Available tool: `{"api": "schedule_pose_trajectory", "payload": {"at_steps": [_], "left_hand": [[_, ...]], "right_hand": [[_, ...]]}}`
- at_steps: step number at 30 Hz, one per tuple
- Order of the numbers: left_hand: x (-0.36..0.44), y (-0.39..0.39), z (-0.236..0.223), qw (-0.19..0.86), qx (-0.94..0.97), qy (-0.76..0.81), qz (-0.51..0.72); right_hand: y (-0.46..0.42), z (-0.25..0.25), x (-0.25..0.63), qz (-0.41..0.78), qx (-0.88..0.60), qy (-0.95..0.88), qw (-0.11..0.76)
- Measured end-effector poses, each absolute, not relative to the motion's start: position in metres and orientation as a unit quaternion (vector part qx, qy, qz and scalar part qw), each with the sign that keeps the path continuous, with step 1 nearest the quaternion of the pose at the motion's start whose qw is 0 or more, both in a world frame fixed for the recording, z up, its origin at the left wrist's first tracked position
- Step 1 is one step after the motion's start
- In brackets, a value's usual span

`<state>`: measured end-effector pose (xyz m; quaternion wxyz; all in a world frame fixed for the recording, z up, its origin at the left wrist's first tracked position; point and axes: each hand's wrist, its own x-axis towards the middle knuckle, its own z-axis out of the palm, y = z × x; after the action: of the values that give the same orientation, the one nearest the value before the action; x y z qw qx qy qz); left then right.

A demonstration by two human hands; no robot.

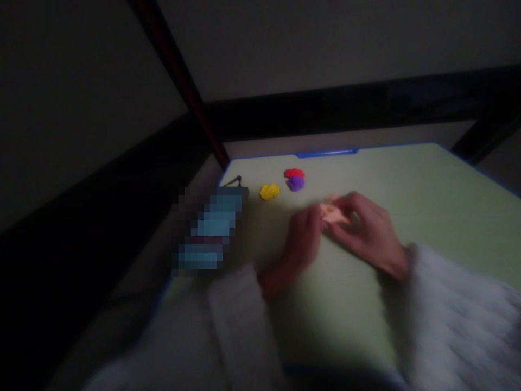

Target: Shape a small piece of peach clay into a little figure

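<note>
With left hand and right hand together, pinching peach lump over counter, between near and far edges. Might tear lump by pulling too hard or unevenly.

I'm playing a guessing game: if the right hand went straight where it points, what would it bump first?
The right hand would likely meet the peach lump first, then the left hand beyond it, though blur makes depth unclear.

Table lies free right of the hands; yellow lump and purple lump obstruct ahead-left.
</note>
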<state>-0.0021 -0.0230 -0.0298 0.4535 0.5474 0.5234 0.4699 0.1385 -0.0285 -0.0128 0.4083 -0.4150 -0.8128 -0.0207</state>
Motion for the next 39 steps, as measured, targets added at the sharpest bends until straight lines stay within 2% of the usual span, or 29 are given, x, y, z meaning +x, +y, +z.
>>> {"api": "schedule_pose_trajectory", "payload": {"at_steps": [6,15,21,29,34,36,39], "left_hand": [[0.000,-0.022,-0.032,0.434,0.565,0.510,0.481],[0.000,-0.024,-0.026,0.445,0.589,0.470,0.483],[-0.007,-0.024,-0.027,0.366,0.581,0.553,0.471],[-0.005,-0.024,-0.026,0.248,0.705,0.519,0.416],[-0.005,-0.023,-0.025,0.220,0.727,0.529,0.378],[-0.006,-0.023,-0.025,0.227,0.723,0.529,0.383],[-0.010,-0.021,-0.026,0.255,0.687,0.533,0.423]], "right_hand": [[-0.030,-0.012,0.138,-0.053,-0.413,-0.820,0.392],[-0.029,-0.012,0.138,-0.028,-0.414,-0.815,0.404],[-0.028,-0.013,0.137,0.028,-0.452,-0.774,0.443],[-0.030,-0.012,0.135,0.073,-0.454,-0.781,0.423],[-0.032,-0.009,0.132,0.099,-0.463,-0.768,0.432],[-0.031,-0.009,0.131,0.137,-0.470,-0.751,0.443],[-0.025,-0.012,0.132,0.276,-0.466,-0.690,0.480]]}}
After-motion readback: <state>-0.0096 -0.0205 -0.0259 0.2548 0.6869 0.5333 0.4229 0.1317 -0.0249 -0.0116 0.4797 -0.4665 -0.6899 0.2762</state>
